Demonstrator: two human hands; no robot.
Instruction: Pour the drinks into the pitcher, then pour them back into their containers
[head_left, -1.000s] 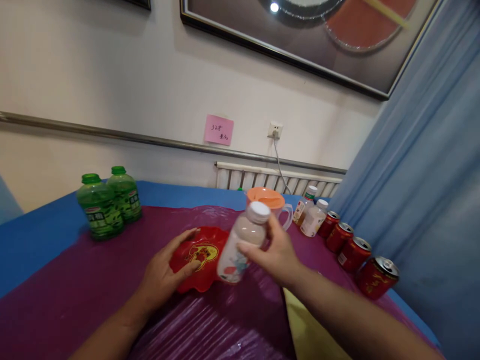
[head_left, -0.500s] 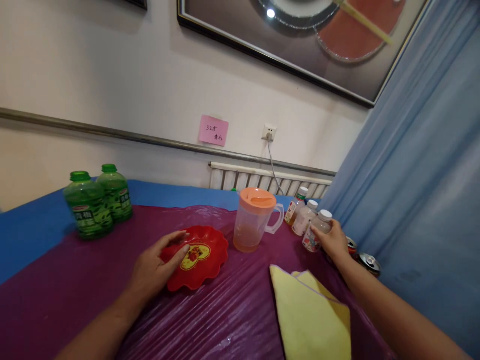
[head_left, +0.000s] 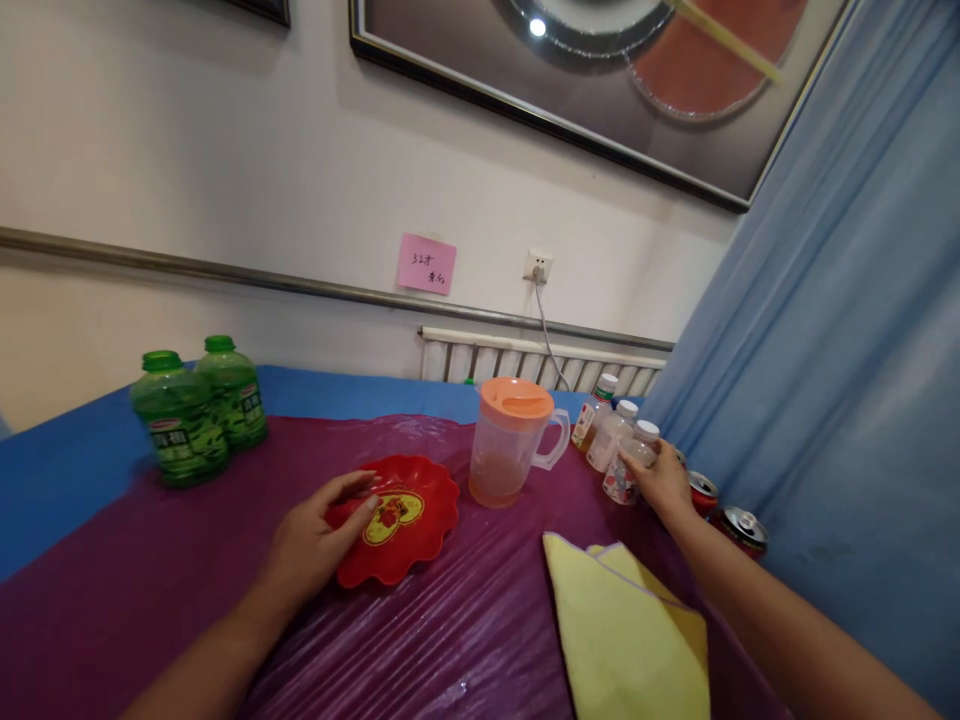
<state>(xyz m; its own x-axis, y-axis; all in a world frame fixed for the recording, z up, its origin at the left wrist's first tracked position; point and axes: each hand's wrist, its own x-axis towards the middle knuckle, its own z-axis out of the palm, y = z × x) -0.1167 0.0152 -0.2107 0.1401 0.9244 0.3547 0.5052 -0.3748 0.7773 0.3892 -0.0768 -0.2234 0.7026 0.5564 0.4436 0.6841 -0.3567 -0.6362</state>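
At the right side of the table, my right hand (head_left: 664,482) is closed around a small clear plastic bottle (head_left: 622,481) with a white cap and a printed label. The bottle stands upright at the near end of a row, beside another white-capped bottle (head_left: 611,437) and a third one with amber liquid (head_left: 592,412). My left hand (head_left: 319,530) is over the left edge of a red scalloped plate (head_left: 420,545) with a yellow heart print. Its thumb and fingers are apart; whether they touch the plate I cannot tell.
A clear pitcher (head_left: 499,465) with an orange lid holds a little liquid. Two green bottles (head_left: 184,430) stand at the left. A folded yellow cloth (head_left: 626,630) lies in front. Drink cans (head_left: 741,530) sit by the blue curtain (head_left: 847,400). Purple plastic sheeting (head_left: 150,590) covers the table.
The bottle in my right hand has shifted slightly left, closer to the bottle beside it, and more of the cans shows. My left hand stays at the plate.
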